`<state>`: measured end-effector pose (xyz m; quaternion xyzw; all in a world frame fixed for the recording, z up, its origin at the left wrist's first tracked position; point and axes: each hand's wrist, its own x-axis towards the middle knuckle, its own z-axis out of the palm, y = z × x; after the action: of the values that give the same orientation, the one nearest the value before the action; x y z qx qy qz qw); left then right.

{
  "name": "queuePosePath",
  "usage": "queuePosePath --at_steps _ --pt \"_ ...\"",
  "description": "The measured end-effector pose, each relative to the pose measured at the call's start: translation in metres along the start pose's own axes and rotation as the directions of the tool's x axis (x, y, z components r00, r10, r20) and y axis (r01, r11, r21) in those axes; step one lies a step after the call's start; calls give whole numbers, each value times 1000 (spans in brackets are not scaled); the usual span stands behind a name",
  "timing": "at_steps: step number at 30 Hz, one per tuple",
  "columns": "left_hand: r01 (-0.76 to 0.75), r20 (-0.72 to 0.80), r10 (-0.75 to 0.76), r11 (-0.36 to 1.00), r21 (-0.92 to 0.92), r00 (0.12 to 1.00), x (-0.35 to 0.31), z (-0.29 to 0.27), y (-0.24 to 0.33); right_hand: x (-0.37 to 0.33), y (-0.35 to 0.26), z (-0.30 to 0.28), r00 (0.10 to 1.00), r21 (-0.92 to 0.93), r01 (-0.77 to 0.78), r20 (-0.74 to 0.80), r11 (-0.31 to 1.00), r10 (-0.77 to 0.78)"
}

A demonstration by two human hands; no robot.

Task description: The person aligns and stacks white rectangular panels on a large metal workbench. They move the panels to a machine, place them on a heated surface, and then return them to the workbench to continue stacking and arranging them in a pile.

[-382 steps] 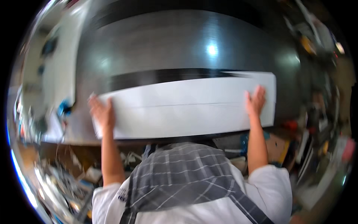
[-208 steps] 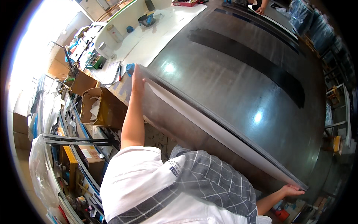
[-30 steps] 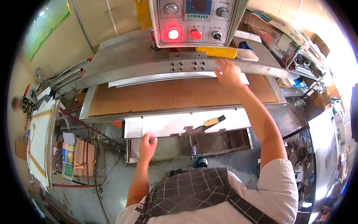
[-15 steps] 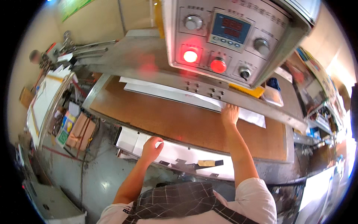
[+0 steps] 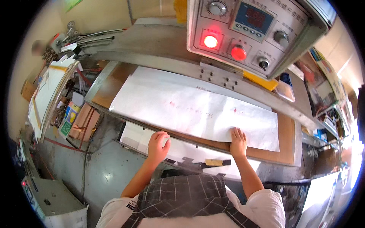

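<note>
A long white paper sheet [image 5: 171,98] with faint reddish marks lies over the brown board [image 5: 262,152] of a press-like machine. My right hand [image 5: 238,141] rests flat on the sheet's near edge, right of centre, fingers stretched out and together. By the board's front edge, my left hand [image 5: 158,147] is loosely curled, thumb apart from the fingers, and nothing shows in it. Beneath that edge is a white-lined tray [image 5: 182,148]. In it lies a dark flat tool with a tan middle [image 5: 215,162], among small dark flat pieces.
Above the board hangs a control box [image 5: 247,38] with knobs, a display and a lit red lamp. A metal beam [image 5: 159,62] spans the board's far side, with a clear plastic box [image 5: 284,90] on it. Left stand stacked sheets [image 5: 49,95] and a brown carton [image 5: 84,123].
The white sheet has come out from under the beam toward me and now covers much of the board. My right hand has moved nearer with it; my left has barely moved.
</note>
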<state>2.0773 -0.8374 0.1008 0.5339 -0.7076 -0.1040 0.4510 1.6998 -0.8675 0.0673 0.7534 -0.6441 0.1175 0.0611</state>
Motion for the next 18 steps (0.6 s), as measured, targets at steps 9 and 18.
queuePosePath --at_steps 9,18 --pt "-104 287 42 973 204 957 -56 6 0 -115 -65 -37 968 -23 -168 183 985 169" --pt "-28 396 -8 996 85 918 -66 11 -3 -189 -95 -33 855 -65 -433 285 899 433"
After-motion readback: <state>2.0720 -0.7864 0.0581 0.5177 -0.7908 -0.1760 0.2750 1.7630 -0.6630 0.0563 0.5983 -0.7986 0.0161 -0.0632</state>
